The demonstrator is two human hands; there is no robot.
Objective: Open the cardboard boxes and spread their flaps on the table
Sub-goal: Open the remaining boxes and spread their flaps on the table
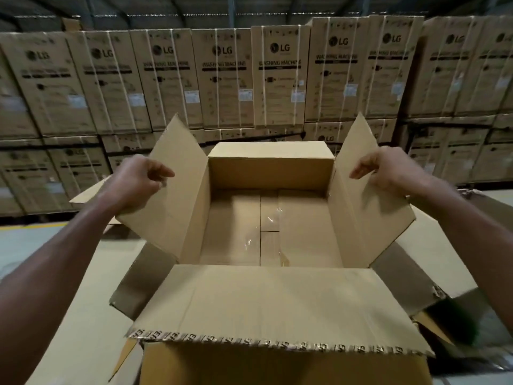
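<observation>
Cardboard box (266,218) sat open on the table (36,245), near flap (277,304) folded out. Left hand (136,184) and right hand (388,170) each gripped an upright side flap, judged half spread; other boxes probably remained.

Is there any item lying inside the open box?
No, the open box holds nothing; only its bare taped bottom shows between the two side flaps.

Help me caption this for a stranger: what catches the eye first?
An open, empty box fills the centre, its near flap folded toward the camera. The left hand and right hand pinch its raised side flaps. Behind stands a wall of strapped LG cartons.
</observation>
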